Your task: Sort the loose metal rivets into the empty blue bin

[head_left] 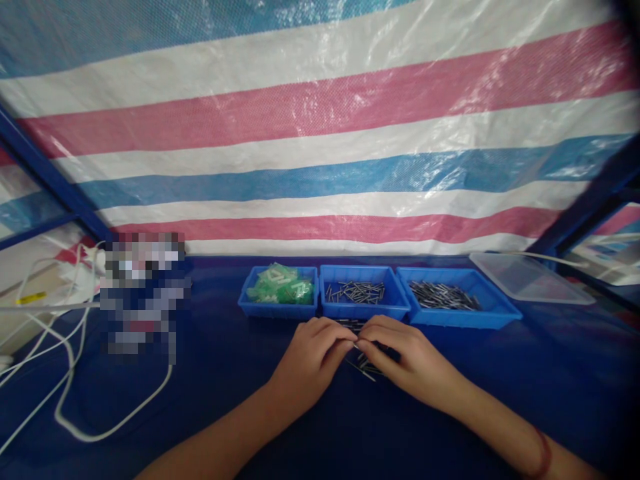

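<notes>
My left hand (313, 357) and my right hand (400, 353) meet fingertip to fingertip on the blue table, both curled in a pinch. A thin metal pin (356, 346) sits between the fingertips. Under and beside my right hand lies a small loose pile of metal pins (364, 365). Just behind the hands stand three blue trays: the left tray (277, 308) holds green and white plastic parts, the middle tray (360, 309) and the right tray (460, 313) hold metal pins.
A clear plastic lid (530, 278) lies at the back right. White cables (75, 373) loop over the table's left side beside a blurred-out object (143, 293). A striped tarp (320, 133) hangs behind, with blue frame bars at both sides.
</notes>
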Available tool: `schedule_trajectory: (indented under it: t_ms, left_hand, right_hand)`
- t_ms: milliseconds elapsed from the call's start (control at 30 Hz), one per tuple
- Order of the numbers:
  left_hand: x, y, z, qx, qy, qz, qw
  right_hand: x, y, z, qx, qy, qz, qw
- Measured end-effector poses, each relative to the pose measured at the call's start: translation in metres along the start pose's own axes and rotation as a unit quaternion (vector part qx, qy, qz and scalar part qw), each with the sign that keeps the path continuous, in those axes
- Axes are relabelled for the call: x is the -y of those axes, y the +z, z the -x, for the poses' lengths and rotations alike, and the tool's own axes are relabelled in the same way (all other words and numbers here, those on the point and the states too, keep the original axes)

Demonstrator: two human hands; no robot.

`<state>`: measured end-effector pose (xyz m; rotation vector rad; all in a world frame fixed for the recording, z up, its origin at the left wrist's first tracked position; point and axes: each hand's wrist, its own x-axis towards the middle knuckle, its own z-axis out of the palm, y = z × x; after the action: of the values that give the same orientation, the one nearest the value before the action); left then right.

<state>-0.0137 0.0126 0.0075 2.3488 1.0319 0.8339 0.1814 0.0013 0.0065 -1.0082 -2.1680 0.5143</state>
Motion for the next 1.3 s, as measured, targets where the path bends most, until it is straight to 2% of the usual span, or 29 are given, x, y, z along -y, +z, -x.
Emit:
schedule_trajectory:
  t_ms: [100, 267, 400, 800, 1100, 1300]
  left_hand:
    - [-0.002, 0.0, 0.0, -0.014, -0.013, 0.039, 0.999]
    - [-0.005, 0.003, 0.0, -0.053, -0.093, 0.153, 0.982]
    - [-0.003, 0.005, -0.001, -0.064, -0.137, 0.202, 0.968]
    - [-0.003, 0.005, -0.002, -0.058, -0.145, 0.238, 0.959]
    - [0.001, 0.009, 0.0, -0.059, -0.154, 0.254, 0.953]
    - [0.001, 0.009, -0.001, -0.065, -0.138, 0.248, 0.957]
  right_hand:
    - [0.002, 0.002, 0.0, 0.013, 0.013, -0.027, 0.999]
    - [0.004, 0.006, -0.001, 0.014, 0.022, -0.051, 0.998]
    - [0.005, 0.007, 0.0, -0.004, 0.028, -0.063, 0.998]
    - [0.011, 0.009, 0.0, -0.015, 0.072, -0.098, 0.992]
    - [0.012, 0.009, 0.0, -0.015, 0.068, -0.111, 0.991]
    - [0.012, 0.012, 0.001, -0.027, 0.081, -0.124, 0.989]
